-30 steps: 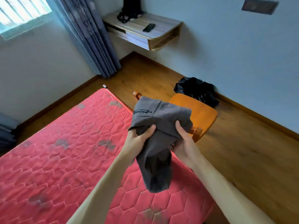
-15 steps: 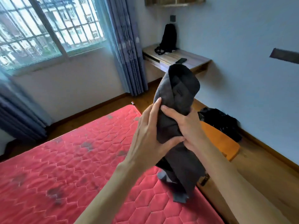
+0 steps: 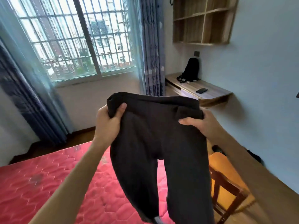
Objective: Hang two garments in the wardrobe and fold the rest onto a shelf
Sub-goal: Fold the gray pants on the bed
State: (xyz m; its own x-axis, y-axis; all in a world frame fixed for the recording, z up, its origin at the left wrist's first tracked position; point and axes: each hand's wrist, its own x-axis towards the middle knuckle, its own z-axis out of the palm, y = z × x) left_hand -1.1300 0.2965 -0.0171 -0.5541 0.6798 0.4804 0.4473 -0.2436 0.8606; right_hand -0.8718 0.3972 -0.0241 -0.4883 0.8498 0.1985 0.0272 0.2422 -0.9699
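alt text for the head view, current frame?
Left hand and right hand hold dark trousers up by the waistband, legs hanging over a red mattress. Behind: barred window, wall desk, orange chair.

A home bedroom is shown: a red quilted mattress, a barred window flanked by blue curtains, a wall-mounted wooden surface carrying a black backpack, open wall shelves, and a wooden chair.
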